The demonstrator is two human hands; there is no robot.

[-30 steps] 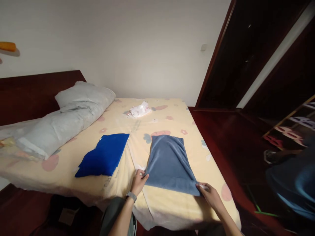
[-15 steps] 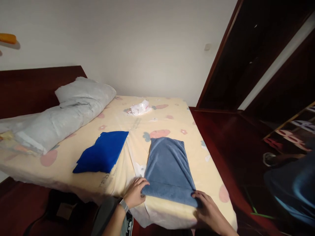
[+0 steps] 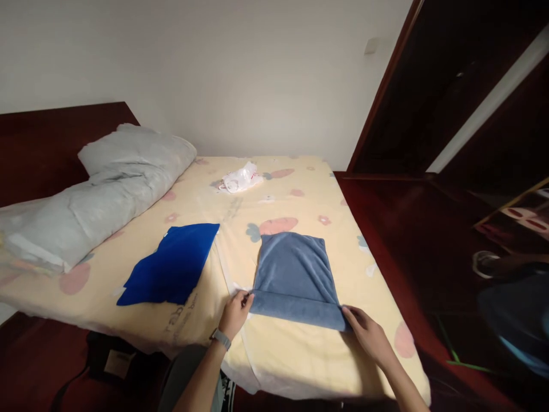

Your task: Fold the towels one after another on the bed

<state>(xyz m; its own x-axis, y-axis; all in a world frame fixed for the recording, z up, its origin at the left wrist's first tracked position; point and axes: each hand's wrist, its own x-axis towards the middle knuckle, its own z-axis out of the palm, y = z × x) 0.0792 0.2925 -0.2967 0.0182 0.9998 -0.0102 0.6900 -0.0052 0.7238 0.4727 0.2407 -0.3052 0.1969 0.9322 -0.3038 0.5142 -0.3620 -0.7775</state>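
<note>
A grey-blue cloth (image 3: 294,266) lies on the bed, its near end folded over into a flat band. My left hand (image 3: 235,313) pinches the band's left end, with a grey watch on the wrist. At the right end of the band, my right hand (image 3: 368,335) grips the cloth between thumb and fingers. A bright blue cloth (image 3: 174,263), folded unevenly, lies left of my left hand, untouched.
The bed (image 3: 300,366) has a carrot-patterned yellow sheet. A grey quilt (image 3: 107,200) lies by the headboard (image 3: 55,134). Near the wall is a white plastic bag (image 3: 241,178). A dark bag (image 3: 118,363) is on the floor. Someone's arm (image 3: 514,266) shows at right.
Both hands have moved away from my body with the near end of the grey-blue cloth. The folded band lies farther up and the cloth looks shorter. The view has shifted slightly.
</note>
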